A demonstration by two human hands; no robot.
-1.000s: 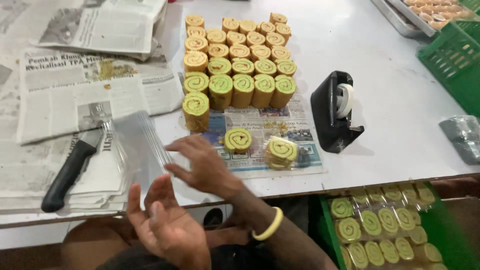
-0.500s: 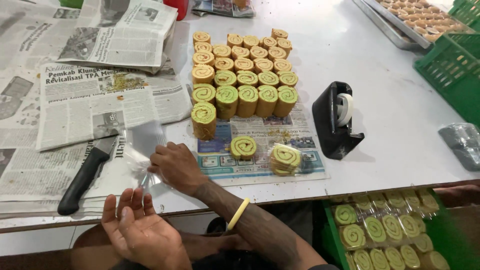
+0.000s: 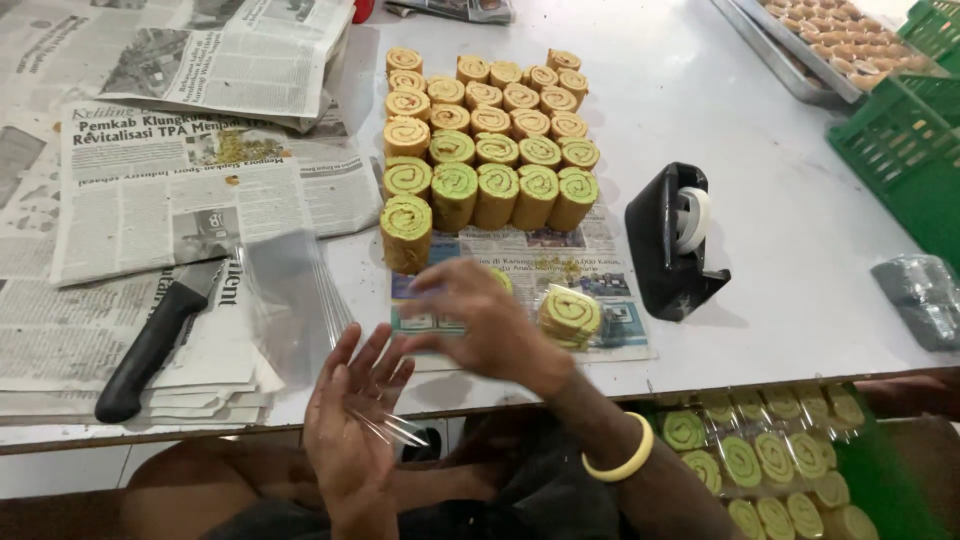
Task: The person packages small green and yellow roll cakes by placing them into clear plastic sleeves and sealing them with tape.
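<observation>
**Hands over the roll-cake table**

Down at the bottom right, a green crate sits below the table edge, and it is packed with swirl-topped cake slices already sealed in clear wrap, row after row. Up in the top right corner, a metal tray carries small pale brown pastries, and a second green crate stands just beside it, contents not visible.

Now the hands. The left hand is open, palm up, fingers spread, with a thin clear plastic sheet lying across it. The right hand reaches over the newspaper mat, loosely curled and blurred; whether it grips anything, I cannot tell. A yellow bangle rings that wrist.

Just beside the right hand lies one wrapped roll slice, green and yellow spiral facing up, on the mat near the table's front edge. Behind it stands the big block of unwrapped roll slices, upright in tight rows, green ones in front and yellow-brown ones at the back.

Left of the hands, a stack of clear plastic bags rests on the newspapers, and a black-handled knife lies next to it. To the right, a black tape dispenser stands on the white table, and a grey wrapped bundle sits at the far edge.
</observation>
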